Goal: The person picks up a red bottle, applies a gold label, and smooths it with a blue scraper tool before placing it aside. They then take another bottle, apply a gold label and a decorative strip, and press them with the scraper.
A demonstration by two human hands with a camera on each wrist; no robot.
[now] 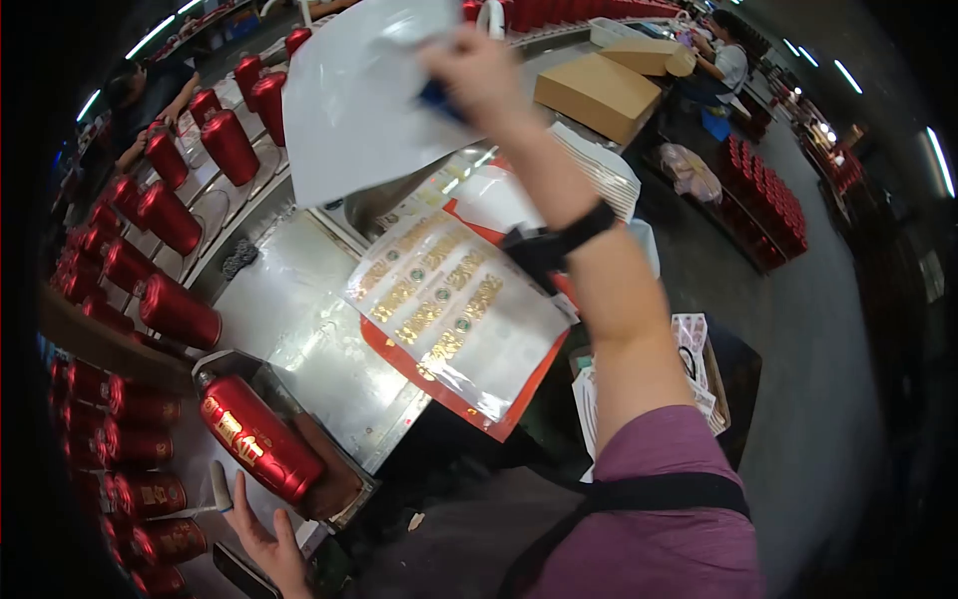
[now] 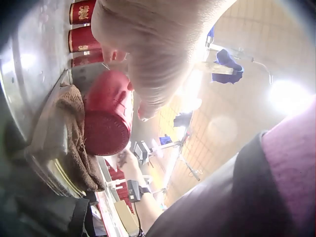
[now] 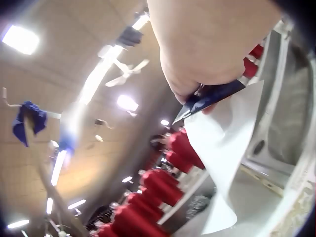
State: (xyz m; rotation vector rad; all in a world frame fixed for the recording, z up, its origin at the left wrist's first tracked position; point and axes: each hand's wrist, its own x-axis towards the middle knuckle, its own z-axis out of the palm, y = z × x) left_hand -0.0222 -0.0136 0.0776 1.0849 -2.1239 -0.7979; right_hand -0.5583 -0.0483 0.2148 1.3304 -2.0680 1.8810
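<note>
In the head view my right hand (image 1: 481, 80), blurred, is raised over the bench and grips a dark blue flat tool (image 1: 439, 102). A large white sheet (image 1: 354, 110) hangs from the same hand. The right wrist view shows the tool (image 3: 210, 98) with a pointed corner, its edge along the top of the curling sheet (image 3: 222, 143). At lower left, my left hand (image 1: 267, 547) has its fingers spread beside a red bottle (image 1: 261, 439) with gold lettering; a pale cover is on one finger. The bottle lies tilted in a tray (image 1: 344, 489).
A clear sheet of gold stickers (image 1: 439, 290) lies on a red-orange backing (image 1: 479, 419) at the metal bench (image 1: 299, 309). Many red bottles (image 1: 170, 215) stand on a conveyor at left. Cardboard boxes (image 1: 599, 95) and another person (image 1: 726, 62) are farther back. A brown cloth (image 2: 79, 133) lines the tray.
</note>
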